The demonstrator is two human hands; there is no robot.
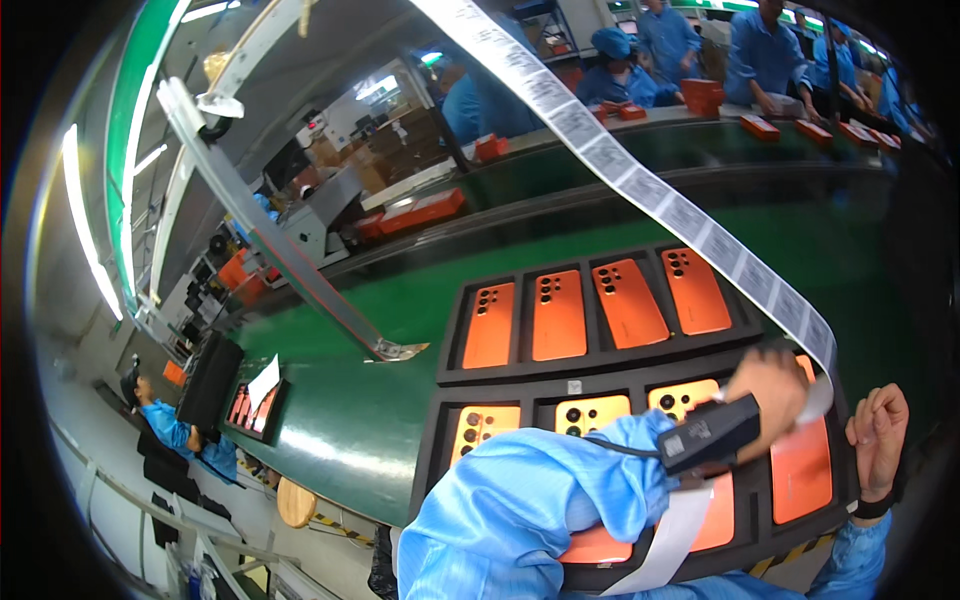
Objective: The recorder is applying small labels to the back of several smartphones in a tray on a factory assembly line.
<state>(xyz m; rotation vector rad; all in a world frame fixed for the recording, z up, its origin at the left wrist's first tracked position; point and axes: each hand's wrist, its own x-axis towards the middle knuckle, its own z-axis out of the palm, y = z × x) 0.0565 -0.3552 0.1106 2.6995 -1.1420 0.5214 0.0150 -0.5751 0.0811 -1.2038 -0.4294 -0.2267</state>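
My left hand [768,398], smeared by motion, reaches over the nearer foam tray with its fingers around a strip of printed labels [690,222]. The strip slants down from the top, curls beside the fingers, and a pale length [672,540] hangs below my wrist. A black box-shaped device [708,434] with a cable sits on that wrist. At the right edge my right hand [878,440] is raised with curled fingers pressed together; whatever they hold is not discernible. Under and beside my left hand lie orange phones [803,470] and yellow-looking ones [483,428], back up. My left sleeve hides some.
Another black foam tray [448,345] with several orange phones [488,325] lies beyond, on a green bench [360,440]. A metal post [270,240] rises at left. Farther left is a small tray [256,408]. People in blue [665,40] work across the line near orange boxes [703,97].
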